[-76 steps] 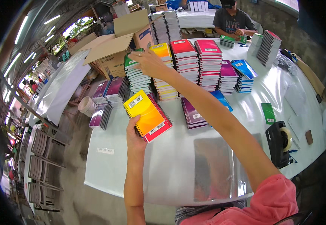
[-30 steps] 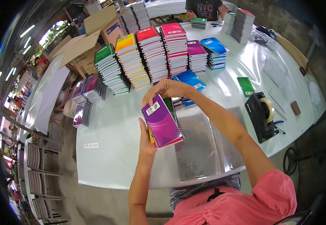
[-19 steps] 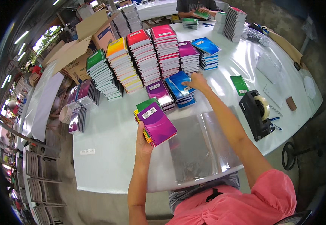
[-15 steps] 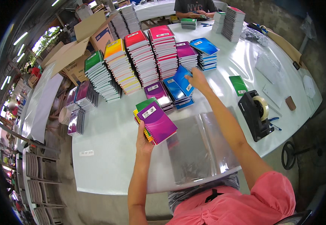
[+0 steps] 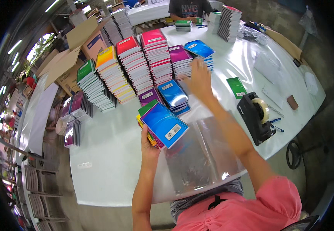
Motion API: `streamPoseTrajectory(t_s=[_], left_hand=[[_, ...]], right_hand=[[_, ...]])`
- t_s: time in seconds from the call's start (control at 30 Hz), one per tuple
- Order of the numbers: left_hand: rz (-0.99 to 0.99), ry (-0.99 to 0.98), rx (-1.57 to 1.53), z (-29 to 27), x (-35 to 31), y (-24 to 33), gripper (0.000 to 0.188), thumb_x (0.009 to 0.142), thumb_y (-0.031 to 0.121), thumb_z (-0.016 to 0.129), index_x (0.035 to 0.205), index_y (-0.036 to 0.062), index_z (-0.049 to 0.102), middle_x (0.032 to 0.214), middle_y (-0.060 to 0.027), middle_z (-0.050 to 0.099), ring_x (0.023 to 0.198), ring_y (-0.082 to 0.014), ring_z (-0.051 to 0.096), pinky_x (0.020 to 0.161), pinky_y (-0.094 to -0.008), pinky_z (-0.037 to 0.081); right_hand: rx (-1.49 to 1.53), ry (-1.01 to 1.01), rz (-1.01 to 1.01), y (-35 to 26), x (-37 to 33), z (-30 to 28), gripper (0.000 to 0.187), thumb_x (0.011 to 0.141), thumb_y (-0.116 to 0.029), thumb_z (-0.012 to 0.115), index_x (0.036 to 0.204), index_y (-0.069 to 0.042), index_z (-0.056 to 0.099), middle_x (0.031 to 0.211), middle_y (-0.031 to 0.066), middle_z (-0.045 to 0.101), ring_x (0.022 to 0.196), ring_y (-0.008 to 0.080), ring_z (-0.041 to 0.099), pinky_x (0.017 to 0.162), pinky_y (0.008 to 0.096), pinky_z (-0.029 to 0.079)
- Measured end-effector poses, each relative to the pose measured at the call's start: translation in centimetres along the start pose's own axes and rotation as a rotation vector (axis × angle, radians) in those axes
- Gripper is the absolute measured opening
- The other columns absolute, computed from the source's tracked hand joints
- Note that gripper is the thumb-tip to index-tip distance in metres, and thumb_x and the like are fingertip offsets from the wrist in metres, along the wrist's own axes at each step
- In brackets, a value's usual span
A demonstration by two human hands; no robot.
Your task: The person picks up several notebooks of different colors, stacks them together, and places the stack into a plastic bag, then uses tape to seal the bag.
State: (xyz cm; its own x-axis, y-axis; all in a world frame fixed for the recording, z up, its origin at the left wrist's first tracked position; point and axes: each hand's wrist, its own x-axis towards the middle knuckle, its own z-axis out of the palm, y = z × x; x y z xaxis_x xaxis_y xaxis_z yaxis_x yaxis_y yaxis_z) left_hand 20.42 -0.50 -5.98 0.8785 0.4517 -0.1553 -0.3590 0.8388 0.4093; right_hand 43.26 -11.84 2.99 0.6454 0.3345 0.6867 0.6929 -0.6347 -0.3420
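My left hand (image 5: 150, 148) is closed around a fanned handful of spiral notebooks, with a blue notebook (image 5: 164, 125) on top and green, purple and yellow edges beneath it. Above the table, my right hand (image 5: 200, 82) is raised with nothing seen in it, its thumb blurred and apart from the fingers. It is nearest to a purple notebook stack (image 5: 181, 56) and a blue notebook stack (image 5: 200, 49). Just beyond the held notebooks lie a shorter blue pile (image 5: 172, 94) and a purple pile (image 5: 147, 96). Clear plastic sheets (image 5: 190, 165) lie on the table before me.
Tall green (image 5: 86, 71), yellow (image 5: 106, 57), red (image 5: 127, 45) and pink (image 5: 153, 37) notebook stacks form a row. At right are a tape dispenser (image 5: 253, 119) and a green notebook (image 5: 236, 87). Across the table a person (image 5: 190, 9) holds something green. Cardboard boxes (image 5: 69, 77) stand left.
A blue notebook now lies on top of the purple one in my left hand. My right hand has let go of it and moved up, above the piles.
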Motion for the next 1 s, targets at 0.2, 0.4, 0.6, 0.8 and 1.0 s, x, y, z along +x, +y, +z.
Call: streamPoseTrajectory(t_s=[0.2, 0.4, 0.6, 0.8, 1.0], left_hand=[[-0.008, 0.011, -0.010, 0.2, -0.5, 0.4, 0.048, 0.085, 0.029, 0.069, 0.124, 0.0064, 0.051, 0.120, -0.0112, 0.060, 0.107, -0.0272, 0.060, 0.092, -0.0446, 0.051], [0.013, 0.011, 0.045, -0.9, -1.1, 1.5, 0.047, 0.088, 0.034, 0.064, 0.124, 0.0068, 0.052, 0.120, -0.0122, 0.060, 0.106, -0.0275, 0.060, 0.092, -0.0438, 0.051], [0.045, 0.051, 0.052, -0.8, -0.8, 0.3, 0.049, 0.087, 0.032, 0.065, 0.125, 0.0055, 0.050, 0.119, -0.0107, 0.060, 0.106, -0.0251, 0.060, 0.091, -0.0416, 0.052], [0.010, -0.006, 0.035, -0.5, -0.6, -0.3, 0.052, 0.085, 0.031, 0.070, 0.125, 0.0057, 0.050, 0.119, -0.0099, 0.060, 0.107, -0.0240, 0.060, 0.092, -0.0404, 0.051], [0.131, 0.025, 0.093, -0.6, -1.7, -0.2, 0.053, 0.084, 0.030, 0.071, 0.124, 0.0042, 0.049, 0.115, -0.0075, 0.061, 0.105, -0.0207, 0.060, 0.089, -0.0373, 0.052]], right_hand=[[-0.305, -0.127, 0.465, 13.0, 13.9, 4.7, 0.080, 0.072, -0.050, 0.074, 0.126, 0.004, 0.050, 0.132, 0.0173, 0.048, 0.124, 0.0330, 0.043, 0.098, 0.0562, 0.033], [-0.257, -0.390, 0.481, 12.9, 16.1, 5.6, 0.076, 0.066, -0.052, 0.079, 0.127, -0.013, 0.055, 0.137, 0.0161, 0.046, 0.129, 0.0326, 0.040, 0.101, 0.0537, 0.034], [-0.096, -0.539, 0.643, 17.2, 17.0, 5.1, 0.074, 0.067, -0.052, 0.078, 0.128, -0.018, 0.055, 0.135, 0.0121, 0.051, 0.125, 0.0337, 0.047, 0.098, 0.0499, 0.040], [-0.240, -0.102, 0.544, 15.3, 15.5, 0.2, 0.052, 0.072, -0.039, 0.077, 0.112, -0.009, 0.065, 0.113, 0.0139, 0.065, 0.102, 0.0290, 0.063, 0.081, 0.0467, 0.052], [0.874, -0.424, 0.387, -3.8, -6.3, -5.9, 0.025, 0.080, -0.022, 0.072, 0.079, 0.001, 0.063, 0.073, 0.0038, 0.063, 0.067, 0.0153, 0.060, 0.056, 0.0294, 0.050]])
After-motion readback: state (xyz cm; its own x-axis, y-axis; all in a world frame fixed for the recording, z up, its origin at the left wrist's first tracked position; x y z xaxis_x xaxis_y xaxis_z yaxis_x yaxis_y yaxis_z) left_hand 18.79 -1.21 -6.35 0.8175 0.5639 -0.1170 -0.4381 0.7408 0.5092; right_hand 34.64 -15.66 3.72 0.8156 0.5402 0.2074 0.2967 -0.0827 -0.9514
